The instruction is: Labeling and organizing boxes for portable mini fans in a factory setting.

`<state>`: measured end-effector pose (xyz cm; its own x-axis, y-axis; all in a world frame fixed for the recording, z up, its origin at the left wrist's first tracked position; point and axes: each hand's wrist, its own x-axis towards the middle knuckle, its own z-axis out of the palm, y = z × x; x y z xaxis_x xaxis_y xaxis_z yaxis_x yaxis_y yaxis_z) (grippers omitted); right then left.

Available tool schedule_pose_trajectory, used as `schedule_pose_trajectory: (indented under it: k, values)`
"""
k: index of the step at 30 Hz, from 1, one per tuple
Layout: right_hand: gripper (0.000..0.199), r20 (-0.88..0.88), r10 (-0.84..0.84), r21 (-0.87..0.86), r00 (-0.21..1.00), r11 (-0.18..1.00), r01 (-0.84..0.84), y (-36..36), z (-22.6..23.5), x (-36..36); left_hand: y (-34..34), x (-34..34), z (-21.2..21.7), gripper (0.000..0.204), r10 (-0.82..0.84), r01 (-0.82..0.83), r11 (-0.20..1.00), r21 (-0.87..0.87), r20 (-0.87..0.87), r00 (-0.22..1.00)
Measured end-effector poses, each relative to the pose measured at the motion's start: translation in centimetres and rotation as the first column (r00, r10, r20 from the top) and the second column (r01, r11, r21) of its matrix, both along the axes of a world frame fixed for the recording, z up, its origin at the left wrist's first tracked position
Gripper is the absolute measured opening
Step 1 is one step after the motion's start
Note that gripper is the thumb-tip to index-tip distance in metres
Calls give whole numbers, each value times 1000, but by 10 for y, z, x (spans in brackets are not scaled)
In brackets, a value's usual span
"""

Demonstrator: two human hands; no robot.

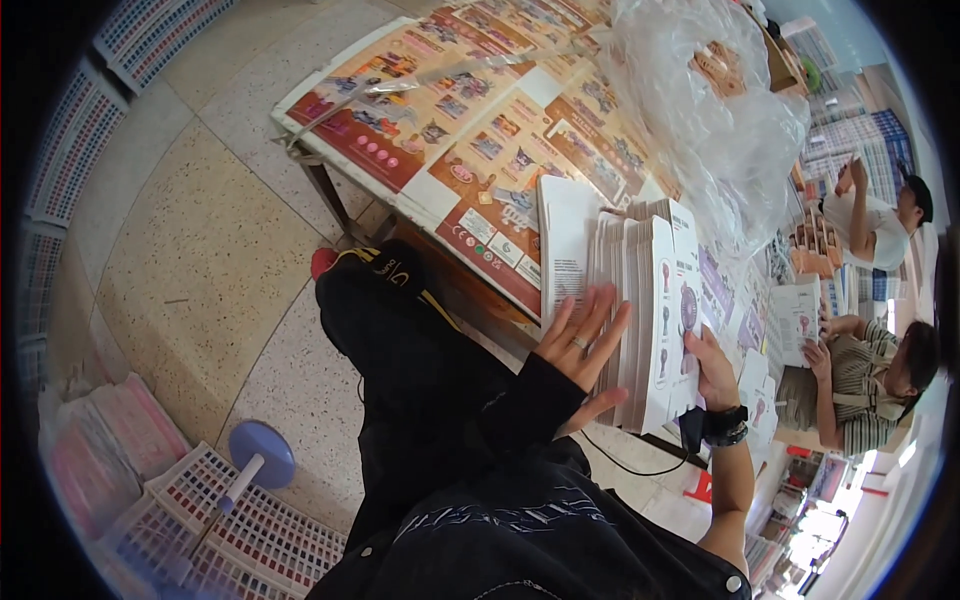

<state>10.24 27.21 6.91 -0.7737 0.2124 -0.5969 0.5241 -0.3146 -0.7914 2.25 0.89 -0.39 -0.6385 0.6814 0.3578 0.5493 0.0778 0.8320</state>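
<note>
Flat white cartons (640, 310), printed with small purple and pink pictures, stood on edge in a thick stack between the person's two hands, at the near edge of a table (420, 190) covered in large printed sheets (470, 130). The left hand (583, 343), in a black sleeve, lay flat with fingers spread against the stack's plain white left face, pressing rather than gripping. The right hand (712, 372), with a dark band at the wrist, cupped the printed right face, its fingers partly curled; how tightly they closed could not be told. Beyond the hands lay a crumpled clear plastic bag (710, 110); to the right of the right hand two other people (865, 360) handled similar cartons. The step looked like squaring up the stack; the next move would call for even pressure from both sides so no carton slipped out.
</note>
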Motion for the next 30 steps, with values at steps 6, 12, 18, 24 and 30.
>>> schedule_pose_trajectory:
  k: [6, 12, 18, 24, 30]
  values:
    - [57, -33, -99, -81, 995, 992, 96, -4, 3, 9, -20, 2, 0, 91, 156, -158, 981, -109, -27, 987]
    - [68, -126, -154, 130, 980, 977, 170, -16, 32, 14, -49, 41, -14, 63, 309, -359, 932, -57, 644, 700]
    - [58, -179, -83, 436, 980, 887, 155, 3, 78, 33, -27, 49, -37, 47, -105, -224, 947, 232, 879, 464]
    - [64, -98, 128, 656, 987, 754, -33, 32, 88, 33, -11, 47, -23, 29, -67, -365, 883, 294, 850, 523]
    - [92, 52, 276, 835, 960, 515, -194, 41, 50, 13, -42, 23, 51, 31, 305, -471, 850, 235, 509, 805]
